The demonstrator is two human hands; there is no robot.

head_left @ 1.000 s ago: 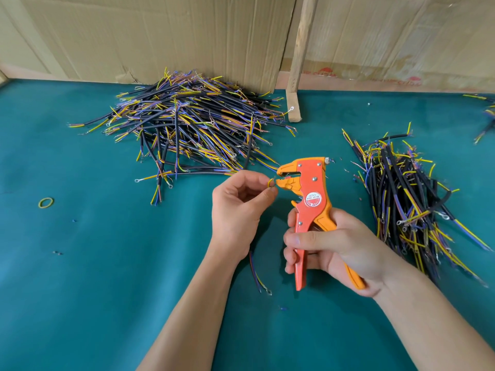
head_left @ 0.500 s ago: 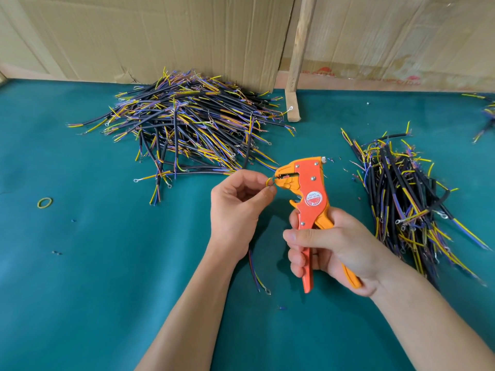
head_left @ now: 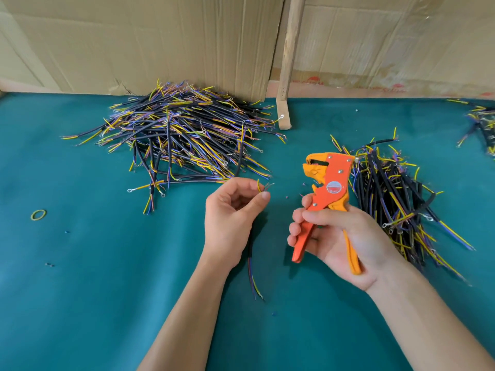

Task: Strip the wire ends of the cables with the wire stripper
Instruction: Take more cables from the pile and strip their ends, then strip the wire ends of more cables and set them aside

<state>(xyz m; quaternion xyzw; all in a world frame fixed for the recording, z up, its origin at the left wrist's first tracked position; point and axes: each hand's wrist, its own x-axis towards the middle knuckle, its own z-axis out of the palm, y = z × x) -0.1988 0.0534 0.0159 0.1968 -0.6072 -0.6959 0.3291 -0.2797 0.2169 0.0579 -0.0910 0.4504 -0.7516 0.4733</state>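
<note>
Half a second earlier the wire end sat inside the stripper's mouth; now the two have drawn apart, with a clear gap of green cloth between them. The person's left hand (head_left: 233, 210) pinches a short black-sheathed cable (head_left: 250, 259) between thumb and fingertips, its yellow core and bare, frayed-looking strands poking up above the fingers, while the cable's other end trails down onto the teal-covered counter (head_left: 80, 290) beneath the wrist. The right hand (head_left: 340, 236) is wrapped round the handles of the orange and yellow wire stripper (head_left: 328, 183), which stands nearly upright with its jaws parted.

Bare strands at the pinched end suggest this strip has just been made, so that end looks finished. Likely next is turning the cable to present its other end, or laying it aside, though which pile takes finished pieces cannot be told.

A large heap of black, yellow and purple cables (head_left: 182, 140) lies towards the counter's far edge against brown cardboard sheets (head_left: 134, 41). A second, smaller heap of similar cables (head_left: 396, 191) lies just beyond the stripper towards the right edge.
</note>
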